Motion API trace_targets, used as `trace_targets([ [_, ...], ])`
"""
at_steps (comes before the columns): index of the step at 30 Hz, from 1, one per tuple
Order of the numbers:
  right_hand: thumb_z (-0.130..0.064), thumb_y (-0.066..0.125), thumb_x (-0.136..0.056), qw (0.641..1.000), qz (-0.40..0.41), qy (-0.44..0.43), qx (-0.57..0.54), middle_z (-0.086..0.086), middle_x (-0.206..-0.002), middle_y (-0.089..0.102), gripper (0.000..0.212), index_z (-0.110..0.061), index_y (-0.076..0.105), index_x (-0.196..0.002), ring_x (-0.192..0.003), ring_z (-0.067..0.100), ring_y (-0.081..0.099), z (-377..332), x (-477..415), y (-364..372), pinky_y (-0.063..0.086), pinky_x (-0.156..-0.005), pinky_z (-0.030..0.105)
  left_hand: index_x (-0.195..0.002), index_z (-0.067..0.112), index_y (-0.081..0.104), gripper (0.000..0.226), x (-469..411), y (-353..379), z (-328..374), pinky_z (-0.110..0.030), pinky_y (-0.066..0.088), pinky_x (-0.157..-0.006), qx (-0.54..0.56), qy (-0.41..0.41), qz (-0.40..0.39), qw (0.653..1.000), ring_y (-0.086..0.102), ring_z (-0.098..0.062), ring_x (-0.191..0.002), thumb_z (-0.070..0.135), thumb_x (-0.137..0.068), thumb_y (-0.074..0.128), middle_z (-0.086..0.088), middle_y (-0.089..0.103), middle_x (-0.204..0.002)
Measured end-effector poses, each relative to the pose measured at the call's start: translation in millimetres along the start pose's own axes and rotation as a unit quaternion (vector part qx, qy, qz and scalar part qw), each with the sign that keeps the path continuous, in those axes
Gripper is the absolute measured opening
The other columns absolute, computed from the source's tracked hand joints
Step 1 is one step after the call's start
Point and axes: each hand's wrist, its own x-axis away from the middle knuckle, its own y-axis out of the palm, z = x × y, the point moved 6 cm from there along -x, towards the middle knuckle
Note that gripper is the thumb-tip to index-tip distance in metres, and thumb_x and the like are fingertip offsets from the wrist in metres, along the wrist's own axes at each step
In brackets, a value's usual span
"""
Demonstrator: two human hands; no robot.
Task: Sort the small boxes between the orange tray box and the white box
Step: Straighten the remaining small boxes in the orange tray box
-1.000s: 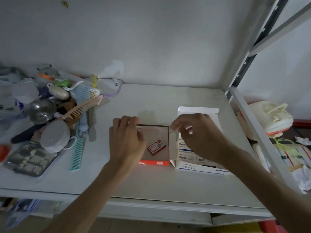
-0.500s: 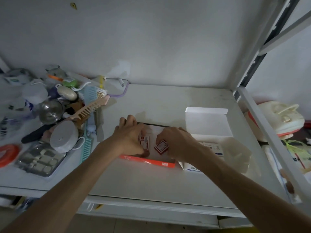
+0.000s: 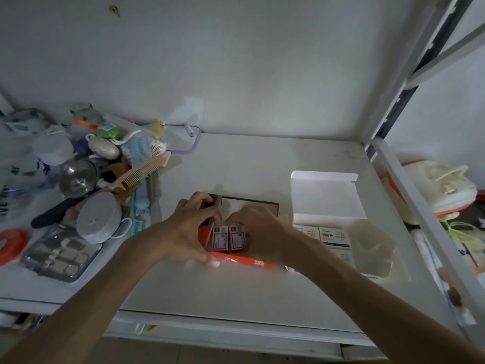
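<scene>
The orange tray box (image 3: 244, 261) lies in the middle of the white shelf. Two small red-and-white boxes (image 3: 220, 239) (image 3: 237, 237) stand side by side in its front left corner. My left hand (image 3: 183, 232) grips the tray's left wall, thumb on the front edge. My right hand (image 3: 262, 232) reaches in from the right, fingers closed on the right-hand red box. The white box (image 3: 325, 198) sits open just right of the tray, lid flipped back, with small white-and-blue boxes (image 3: 332, 236) inside.
Clutter fills the shelf's left side: combs (image 3: 141, 172), a metal cup (image 3: 77, 178), a grey round case (image 3: 98, 218), a manicure set (image 3: 61, 254). A translucent plastic piece (image 3: 372, 248) rests by the white box. A shelf post (image 3: 388, 122) rises at right.
Both hands dropped into the orange tray. There is now a second small red box in the tray, and the two stand pushed together at its front left. The camera shifted slightly.
</scene>
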Motion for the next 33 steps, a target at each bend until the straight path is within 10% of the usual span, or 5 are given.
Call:
trace_targets([
  [14, 0.0, 0.066, -0.075, 0.993, -0.009, 0.068, -0.1, 0.004, -0.115, 0.061, 0.043, -0.013, 0.065, -0.116, -0.091, 0.014, 0.056, 17.4, -2.9, 4.5, 0.046, -0.074, 0.023, -0.106, 0.039, 0.058, 0.064, 11.7, 11.5, 5.5, -0.028, 0.044, -0.089, -0.008, 0.023, 0.07, 0.997, 0.027, -0.01, -0.112, 0.072, -0.053, 0.074, 0.02, 0.019, -0.114],
  [19, -0.024, 0.073, -0.072, 0.998, -0.05, 0.046, 0.0, -0.006, -0.091, 0.06, 0.014, -0.02, 0.062, -0.081, -0.096, 0.019, 0.058, 14.0, -10.9, 9.9, 0.051, -0.08, 0.033, -0.111, 0.036, 0.058, 0.066, 12.6, 12.5, 6.1, -0.031, 0.046, -0.094, -0.018, 0.013, 0.07, 0.997, 0.027, -0.011, -0.116, 0.068, -0.056, 0.076, 0.012, 0.023, -0.13],
  [22, -0.02, 0.069, -0.068, 0.996, -0.065, 0.044, 0.044, -0.011, -0.066, 0.042, 0.035, -0.024, 0.037, -0.056, -0.075, 0.021, 0.057, 12.1, -14.1, 14.4, 0.056, -0.066, 0.04, -0.11, 0.037, 0.058, 0.065, 13.4, 13.6, 4.7, -0.031, 0.045, -0.094, -0.017, 0.013, 0.075, 0.997, 0.027, -0.012, -0.116, 0.068, -0.057, 0.076, 0.011, 0.023, -0.132],
  [29, -0.024, 0.072, -0.074, 0.994, -0.109, 0.024, -0.002, -0.006, -0.084, 0.053, 0.03, -0.017, 0.069, -0.103, -0.088, 0.019, 0.055, 11.5, -6.3, 9.6, 0.05, -0.072, 0.032, -0.109, 0.036, 0.059, 0.063, 15.9, 16.0, 3.4, -0.032, 0.043, -0.097, 0.0, 0.008, 0.084, 0.996, 0.028, -0.012, -0.117, 0.067, -0.057, 0.076, 0.012, 0.023, -0.133],
  [33, -0.028, 0.067, -0.079, 0.99, -0.131, 0.03, -0.034, -0.012, -0.063, 0.047, 0.008, -0.021, 0.065, -0.076, -0.064, 0.015, 0.05, 6.6, -1.8, 9.9, 0.038, -0.059, 0.026, -0.11, 0.035, 0.061, 0.064, 16.9, 15.5, 4.8, -0.033, 0.044, -0.096, -0.001, 0.006, 0.094, 0.996, 0.029, -0.013, -0.115, 0.065, -0.056, 0.078, 0.009, 0.025, -0.134],
])
